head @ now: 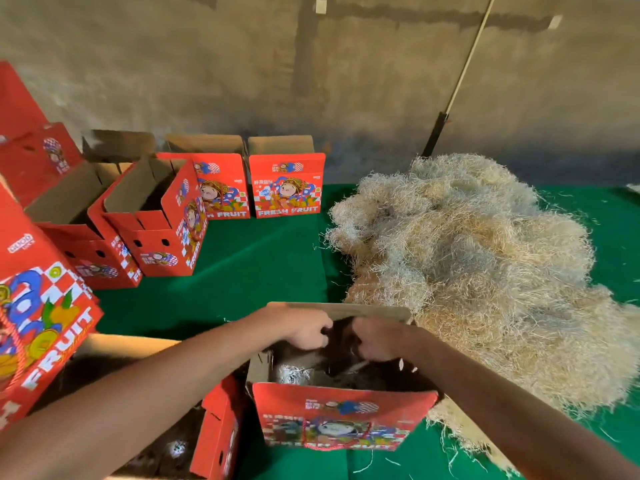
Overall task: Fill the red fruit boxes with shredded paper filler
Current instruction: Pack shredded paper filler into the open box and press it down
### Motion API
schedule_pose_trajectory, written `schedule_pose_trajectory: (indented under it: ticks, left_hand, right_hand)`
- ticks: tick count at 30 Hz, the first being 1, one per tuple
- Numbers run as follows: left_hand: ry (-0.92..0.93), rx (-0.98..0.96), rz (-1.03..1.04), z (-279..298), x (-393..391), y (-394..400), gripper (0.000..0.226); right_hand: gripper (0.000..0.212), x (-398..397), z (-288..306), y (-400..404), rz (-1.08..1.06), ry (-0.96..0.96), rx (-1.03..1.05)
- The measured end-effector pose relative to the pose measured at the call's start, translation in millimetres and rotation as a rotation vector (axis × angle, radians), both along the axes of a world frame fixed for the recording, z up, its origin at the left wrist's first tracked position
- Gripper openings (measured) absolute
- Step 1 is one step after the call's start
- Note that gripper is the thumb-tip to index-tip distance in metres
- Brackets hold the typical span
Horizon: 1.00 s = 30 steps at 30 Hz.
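An open red fruit box [343, 415] stands right in front of me on the green cloth. Both my hands are at its opening, side by side under the far cardboard flap [346, 310]. My left hand [306, 329] and my right hand [375, 341] have their fingers curled over the dark inside. Shadow hides whether they grip anything. A small tuft of shredded paper [294, 374] lies in the box at the left. The big pile of tan shredded paper filler [478, 268] lies to the right, touching the box.
Several open red fruit boxes stand to the left and at the back, one [157, 220] at mid left and one [287, 185] by the wall. Another open box [218, 434] sits under my left forearm. A pole [460, 74] leans on the wall.
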<state>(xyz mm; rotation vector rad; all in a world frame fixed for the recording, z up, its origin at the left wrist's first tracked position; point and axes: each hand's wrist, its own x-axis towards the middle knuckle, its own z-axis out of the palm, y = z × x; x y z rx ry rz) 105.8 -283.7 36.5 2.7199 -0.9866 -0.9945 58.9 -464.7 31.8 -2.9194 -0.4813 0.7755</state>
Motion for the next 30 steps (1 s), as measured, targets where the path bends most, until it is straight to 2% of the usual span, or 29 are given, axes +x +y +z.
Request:
schedule_pose_trajectory:
  ticks: [3, 5, 7, 9, 11, 13, 15, 24, 30]
  left_hand:
    - [-0.047, -0.227, 0.075, 16, 6, 11, 0.024]
    - [-0.196, -0.344, 0.113, 19, 6, 18, 0.031]
    - [-0.430, -0.351, 0.126, 18, 5, 22, 0.046]
    - [-0.555, -0.234, 0.140, 14, 6, 24, 0.056]
    - [-0.525, -0.161, 0.143, 12, 8, 27, 0.047]
    - [-0.445, -0.215, 0.197, 11, 10, 30, 0.028]
    - [-0.415, -0.264, 0.247, 12, 9, 33, 0.018]
    - [-0.466, -0.433, 0.166, 15, 1, 54, 0.016]
    - [-0.673, -0.545, 0.153, 9, -19, 63, 0.018]
  right_hand:
    - [0.015, -4, 22, -10, -0.020, -0.221, 0.051]
    - [0.015, -8, 26, -22, -0.076, -0.373, 0.111]
    - [0.019, -13, 26, -34, -0.138, -0.513, 0.095]
    - [0.019, -19, 22, -42, -0.192, -0.626, 0.053]
    - [0.019, -24, 18, -44, -0.199, -0.651, 0.034]
    - [0.016, -28, 15, -45, -0.191, -0.647, 0.069]
    - [0.014, -31, 16, -45, -0.208, -0.643, 0.094]
    - [0.005, -36, 24, -44, -0.291, -0.735, 0.267]
    - [0.021, -44, 16, -46, -0.324, -0.821, 0.306]
